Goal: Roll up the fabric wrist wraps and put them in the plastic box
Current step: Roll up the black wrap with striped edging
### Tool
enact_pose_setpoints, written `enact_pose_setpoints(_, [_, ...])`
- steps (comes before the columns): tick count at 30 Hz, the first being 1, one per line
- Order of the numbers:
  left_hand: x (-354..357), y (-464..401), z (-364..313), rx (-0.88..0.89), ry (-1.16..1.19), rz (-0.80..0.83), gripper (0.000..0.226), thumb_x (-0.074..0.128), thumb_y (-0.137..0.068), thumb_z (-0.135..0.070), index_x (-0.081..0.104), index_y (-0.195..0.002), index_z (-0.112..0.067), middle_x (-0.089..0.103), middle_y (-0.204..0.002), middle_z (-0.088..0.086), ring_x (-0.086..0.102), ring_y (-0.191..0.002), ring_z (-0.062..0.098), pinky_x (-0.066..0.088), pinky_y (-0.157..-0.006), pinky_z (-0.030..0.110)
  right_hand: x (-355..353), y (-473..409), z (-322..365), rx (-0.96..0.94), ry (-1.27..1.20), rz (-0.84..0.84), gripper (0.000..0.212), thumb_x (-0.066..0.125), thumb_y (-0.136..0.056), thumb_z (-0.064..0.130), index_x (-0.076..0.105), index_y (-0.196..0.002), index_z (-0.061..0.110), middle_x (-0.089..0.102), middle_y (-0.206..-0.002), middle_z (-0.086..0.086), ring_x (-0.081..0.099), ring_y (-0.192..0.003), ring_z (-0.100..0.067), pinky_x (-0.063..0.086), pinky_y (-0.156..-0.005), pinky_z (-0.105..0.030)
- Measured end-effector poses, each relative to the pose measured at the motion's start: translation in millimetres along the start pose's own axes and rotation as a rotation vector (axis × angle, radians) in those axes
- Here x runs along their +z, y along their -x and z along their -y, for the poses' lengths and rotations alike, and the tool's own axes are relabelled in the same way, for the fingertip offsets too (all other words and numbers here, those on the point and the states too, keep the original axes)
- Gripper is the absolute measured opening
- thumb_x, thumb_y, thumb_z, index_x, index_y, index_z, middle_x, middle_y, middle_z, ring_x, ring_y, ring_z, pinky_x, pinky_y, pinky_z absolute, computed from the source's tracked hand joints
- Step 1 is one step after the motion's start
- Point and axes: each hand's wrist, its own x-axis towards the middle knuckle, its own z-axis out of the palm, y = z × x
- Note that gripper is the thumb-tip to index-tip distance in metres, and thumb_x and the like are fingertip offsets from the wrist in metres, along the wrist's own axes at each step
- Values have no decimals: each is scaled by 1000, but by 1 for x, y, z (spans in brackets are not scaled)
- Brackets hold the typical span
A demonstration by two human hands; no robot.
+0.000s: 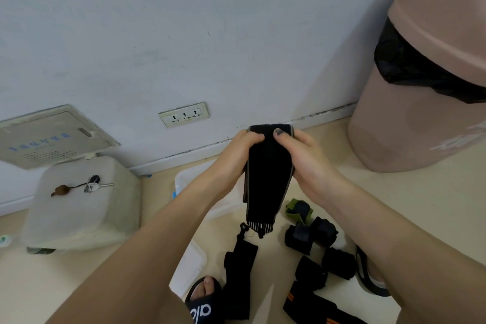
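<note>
A black wrist wrap (267, 179) with grey edges hangs unrolled in the air, its striped end pointing down. My left hand (240, 148) and my right hand (299, 151) both grip its upper end, thumbs on the near face. The clear plastic box (184, 176) sits on the floor under my left forearm, mostly hidden. Several rolled black wraps (311, 238) and a green rolled one (299, 209) lie on the floor at the right. An unrolled black wrap (239, 265) and one with orange stripes (307, 302) lie near my feet.
A pink bin (420, 87) with a black bag stands at the right by the wall. A white stool-like block (84, 205) with keys (92, 185) on top sits at the left. A white lid (189, 265) lies by my sandalled foot (202, 300). A socket (184, 114) is on the wall.
</note>
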Motion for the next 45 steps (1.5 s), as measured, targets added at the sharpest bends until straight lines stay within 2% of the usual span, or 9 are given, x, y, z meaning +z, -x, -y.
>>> enact_pose_setpoints(4, [-1,2,10,38,-280,263,41,57,-89,-22,63,-130,-19,74,-122,2,69,-114,19,53,-96,37,-13,-14,9,71,-181,-197,26,58,-105,27,70,-115,7,77,-105,-12,75,-101,-27,62,-83,-40])
enact_pose_setpoints(8, [-1,-1,12,112,-218,133,26,56,-103,-14,65,-128,-16,76,-116,7,73,-107,24,58,-86,40,-21,-11,6,183,-44,2,38,56,-103,39,68,-126,10,76,-116,-12,74,-105,-25,60,-91,-39])
enact_pose_setpoints(12, [-3,-3,4,96,-181,26,25,52,-107,-30,67,-119,-15,76,-101,3,73,-91,19,55,-67,26,-15,3,1,141,121,108,20,57,-104,23,71,-116,16,80,-101,-2,77,-94,-16,59,-78,-30])
enact_pose_setpoints(18, [8,10,10,-52,-308,230,36,52,-100,-24,44,-136,-26,64,-124,-2,63,-115,15,53,-100,39,-19,-8,4,137,-141,-130,27,56,-105,24,67,-123,6,75,-114,-15,75,-101,-27,61,-75,-35])
enact_pose_setpoints(24, [15,8,14,-14,-217,156,30,49,-101,-11,51,-130,-18,65,-113,0,65,-96,9,50,-70,17,-15,-5,-6,179,-93,-153,28,54,-105,26,67,-120,7,76,-112,-16,77,-95,-27,62,-70,-35])
enact_pose_setpoints(28, [15,4,11,-10,-75,90,22,50,-103,-9,57,-124,-13,70,-118,9,70,-110,22,58,-92,36,-20,-4,-1,163,-62,-54,31,58,-102,29,64,-124,8,75,-114,-15,77,-96,-25,61,-71,-35])
enact_pose_setpoints(34, [2,-1,9,22,-222,60,37,60,-91,-39,62,-124,-22,74,-113,4,73,-100,23,60,-86,47,-20,1,-5,150,86,-75,20,63,-100,18,66,-115,5,75,-106,-15,75,-98,-28,64,-78,-40])
enact_pose_setpoints(38, [-1,3,11,12,-384,209,39,63,-89,-24,63,-127,-30,75,-115,-4,71,-110,18,56,-99,46,-23,-6,0,133,-28,-132,15,63,-101,16,65,-107,3,72,-97,-12,73,-94,-27,59,-71,-36])
enact_pose_setpoints(45, [-7,-3,9,107,-238,7,12,61,-101,-12,62,-113,-8,73,-73,-11,73,-81,13,55,-83,37,-23,-1,1,144,-63,-44,30,65,-95,7,61,-125,4,75,-107,-14,77,-88,-21,59,-65,-29])
